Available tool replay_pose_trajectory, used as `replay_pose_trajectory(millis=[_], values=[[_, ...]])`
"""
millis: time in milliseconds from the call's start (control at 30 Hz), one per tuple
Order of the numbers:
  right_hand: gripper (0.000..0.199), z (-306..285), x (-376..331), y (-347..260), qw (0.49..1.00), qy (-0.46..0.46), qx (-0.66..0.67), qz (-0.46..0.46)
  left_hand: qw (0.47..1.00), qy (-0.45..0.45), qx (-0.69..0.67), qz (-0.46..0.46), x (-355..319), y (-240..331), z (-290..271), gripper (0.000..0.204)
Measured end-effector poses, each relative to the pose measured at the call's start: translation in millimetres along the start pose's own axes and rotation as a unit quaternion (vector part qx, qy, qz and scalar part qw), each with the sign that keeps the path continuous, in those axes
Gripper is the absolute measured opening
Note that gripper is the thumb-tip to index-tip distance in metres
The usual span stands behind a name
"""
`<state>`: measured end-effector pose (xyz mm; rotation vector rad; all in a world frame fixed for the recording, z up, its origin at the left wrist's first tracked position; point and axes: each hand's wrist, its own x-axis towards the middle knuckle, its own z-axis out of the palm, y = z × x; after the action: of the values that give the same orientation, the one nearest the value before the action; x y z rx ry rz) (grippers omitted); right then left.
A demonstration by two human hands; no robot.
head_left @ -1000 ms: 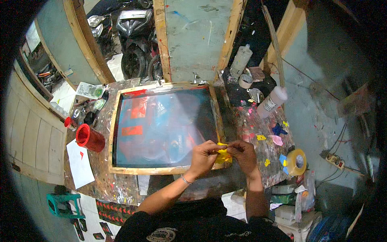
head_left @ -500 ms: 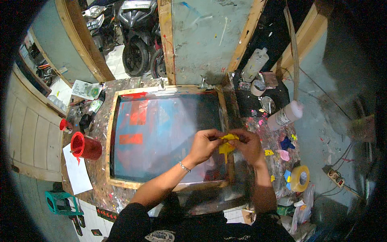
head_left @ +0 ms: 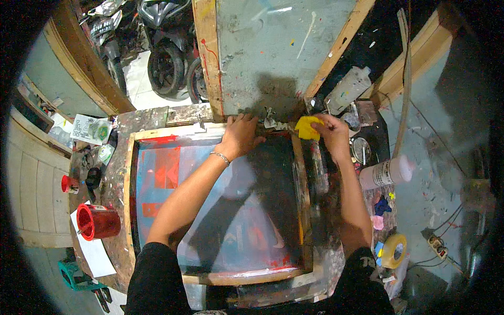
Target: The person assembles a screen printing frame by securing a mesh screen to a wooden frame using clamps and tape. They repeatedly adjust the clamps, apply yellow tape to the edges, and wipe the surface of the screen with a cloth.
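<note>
A wooden-framed printing screen (head_left: 131,178) lies on the paint-stained table, its mesh smeared blue-grey with red patches. Across its far rail rests my left hand (head_left: 240,137), thumb out to the side and fingers lying apart over the wood. It sits between two metal clamps, the left clamp (head_left: 200,124) and the right clamp (head_left: 270,118). By the screen's far right corner, my right hand (head_left: 335,135) pinches a folded yellow cloth (head_left: 308,128) between thumb and fingers. The shadow of my left arm falls on the mesh.
A red tub (head_left: 100,221) stands on white paper (head_left: 94,257) at left. To the right are a plastic bottle (head_left: 386,172), a tape roll (head_left: 394,251) and small coloured scraps. Another bottle (head_left: 349,89) leans at the far right. Motorbikes (head_left: 167,63) stand beyond the table.
My hands have parted. The left moved away to the screen's far rail and let go of the yellow cloth; the right carried the cloth to the far right corner. The view has shifted slightly.
</note>
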<state>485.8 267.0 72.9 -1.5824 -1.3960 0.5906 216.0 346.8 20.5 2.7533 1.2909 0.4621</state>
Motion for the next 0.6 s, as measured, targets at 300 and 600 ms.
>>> replay_pose_trajectory(millis=[300,600], values=[[0.023,34,48,29,0.997,-0.025,0.069,0.0,0.966,-0.024,-0.254,-0.041,35,-8,27,0.062],[0.026,39,60,53,0.999,-0.023,0.036,-0.012,0.937,0.033,-0.347,-0.02,39,-11,26,0.066]])
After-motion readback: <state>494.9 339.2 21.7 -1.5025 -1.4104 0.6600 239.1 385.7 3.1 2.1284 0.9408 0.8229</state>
